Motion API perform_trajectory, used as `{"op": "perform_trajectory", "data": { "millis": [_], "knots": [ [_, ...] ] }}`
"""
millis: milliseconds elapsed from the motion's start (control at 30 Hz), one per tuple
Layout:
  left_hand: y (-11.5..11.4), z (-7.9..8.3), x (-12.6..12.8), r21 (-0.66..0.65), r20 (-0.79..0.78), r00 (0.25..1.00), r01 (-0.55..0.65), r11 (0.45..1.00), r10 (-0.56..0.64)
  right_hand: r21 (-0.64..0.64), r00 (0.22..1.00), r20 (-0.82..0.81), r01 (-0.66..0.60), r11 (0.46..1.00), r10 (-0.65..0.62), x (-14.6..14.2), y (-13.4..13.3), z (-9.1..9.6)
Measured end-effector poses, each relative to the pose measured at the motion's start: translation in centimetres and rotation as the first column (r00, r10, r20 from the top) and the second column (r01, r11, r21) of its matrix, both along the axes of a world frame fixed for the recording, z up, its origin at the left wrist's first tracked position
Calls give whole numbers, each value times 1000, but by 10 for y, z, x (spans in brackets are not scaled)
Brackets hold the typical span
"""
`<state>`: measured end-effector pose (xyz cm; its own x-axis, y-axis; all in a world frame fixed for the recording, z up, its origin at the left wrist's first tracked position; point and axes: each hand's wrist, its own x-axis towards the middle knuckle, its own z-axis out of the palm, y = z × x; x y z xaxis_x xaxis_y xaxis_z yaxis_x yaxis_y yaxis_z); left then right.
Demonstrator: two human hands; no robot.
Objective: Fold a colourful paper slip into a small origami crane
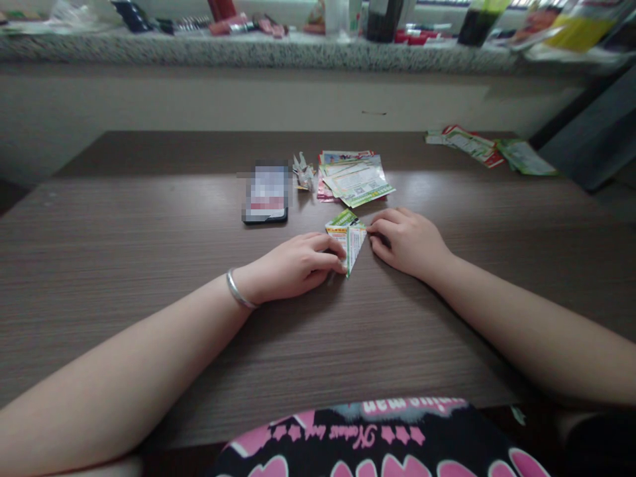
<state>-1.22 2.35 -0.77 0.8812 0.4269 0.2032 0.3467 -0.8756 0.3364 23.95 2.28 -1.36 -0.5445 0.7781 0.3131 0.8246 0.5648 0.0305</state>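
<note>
A small printed paper (356,245), folded to a point towards me, lies on the table between my hands. Its green upper part sticks out at the back. My left hand (303,265), with a silver bangle at the wrist, has its fingers curled onto the left side of the paper, thumb near the lower tip. At the paper's right corner, the bent fingers of my right hand (410,242) are closed with their tips on the edge. The undersides of both hands' fingertips are hidden.
Behind the paper lie a stack of printed leaflets (355,179), a small folded paper piece (303,173) and a phone (267,192). More leaflets (477,146) are at the back right of the table (124,265). Bottles and clutter line the stone sill (298,53).
</note>
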Motion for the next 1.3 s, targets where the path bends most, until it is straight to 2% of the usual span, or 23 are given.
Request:
{"op": "perform_trajectory", "data": {
  "millis": [200,267,400,500,767,933,1100,1300],
  "knots": [
    [5,-1,-4,19,33,999,29,999,-30,-15,998,-28,50,999,-50,-1,-2,-2],
    [6,-1,-5,7,30,999,31,999,-31,-24,997,-75,-7,1000,5,1,-1,-5],
    [5,-2,-5,0,48,998,29,1000,-29,-85,973,-136,-196,977,184,2,2,-9],
    [5,-2,-5,-15,61,998,32,999,-31,-126,958,-166,-254,959,232,2,2,-10],
    [5,-4,-6,-17,69,997,30,999,-28,-151,925,-346,-219,964,156,3,-2,-6],
    [5,-2,-5,-13,65,998,28,1000,-27,-160,898,-412,-238,958,154,6,-1,-5],
    [6,-3,-5,-16,77,996,42,999,-40,-190,912,-395,-195,962,107,6,0,-7],
    [7,-4,-7,23,68,996,52,998,-54,-155,947,-287,-193,969,143,7,5,-11]
  ]
}}
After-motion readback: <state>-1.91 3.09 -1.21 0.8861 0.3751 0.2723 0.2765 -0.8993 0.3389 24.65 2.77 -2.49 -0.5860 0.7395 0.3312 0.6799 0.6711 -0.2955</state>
